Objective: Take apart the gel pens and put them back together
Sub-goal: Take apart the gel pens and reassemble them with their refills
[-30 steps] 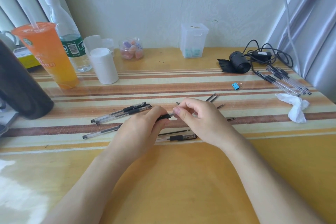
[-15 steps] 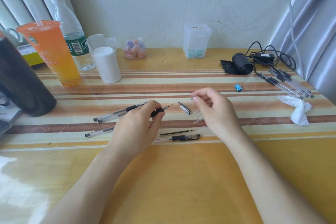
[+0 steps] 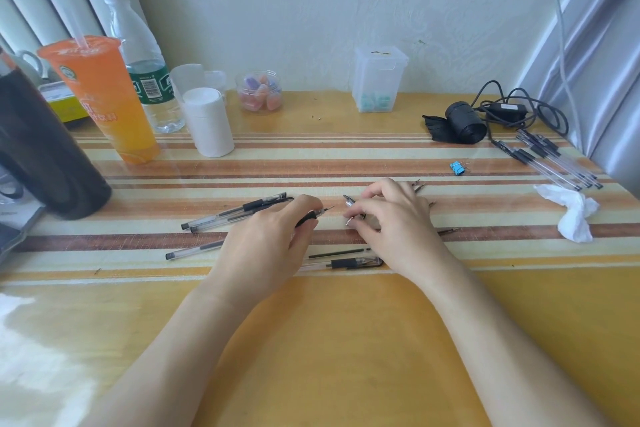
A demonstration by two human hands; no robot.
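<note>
Mid-frame on the bench (image 3: 346, 340), the left hand (image 3: 266, 246) holds a grip closed around an uncapped gel pen (image 3: 313, 215); the right hand (image 3: 391, 222) pinches a small clear cap (image 3: 350, 221). Loose parts nearby could roll away or get mixed up.

Near counter (image 3: 346, 340) edge bare, easy passage btwn forearms. Loose pens (image 3: 235, 213) crowd centre strip; orange cup (image 3: 100, 97), bottle (image 3: 140, 59) block back-left, cables (image 3: 519, 109) back-right.
</note>
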